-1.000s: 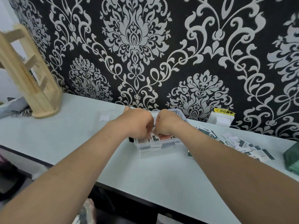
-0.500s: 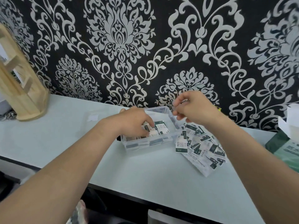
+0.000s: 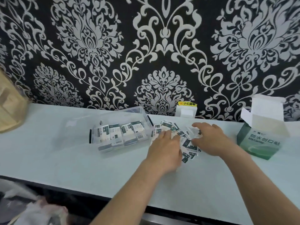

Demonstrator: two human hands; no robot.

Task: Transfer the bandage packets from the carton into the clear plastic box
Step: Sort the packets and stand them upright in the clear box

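Note:
A clear plastic box (image 3: pixel 142 111) stands on the pale table, with several white-and-dark-green bandage packets (image 3: pixel 121 133) stacked inside. To its right a loose pile of the same packets (image 3: pixel 188 143) is spread on the table. My left hand (image 3: pixel 165 148) lies flat on the pile's left part, fingers straight. My right hand (image 3: pixel 211 138) rests over the pile's right part with fingers spread and slightly bent. The green carton (image 3: pixel 259 143) stands open at the far right, its white flaps up.
A wooden rack (image 3: pixel 11 111) stands at the far left. A small white box with a yellow label (image 3: pixel 185 110) sits against the patterned wall. The table's dark front edge (image 3: pixel 81 194) runs below my arms, with a plastic bag (image 3: pixel 40 213) beneath.
Both hands have left the plastic box and moved right onto the loose packet pile. The view has shifted right, bringing the open carton fully into sight.

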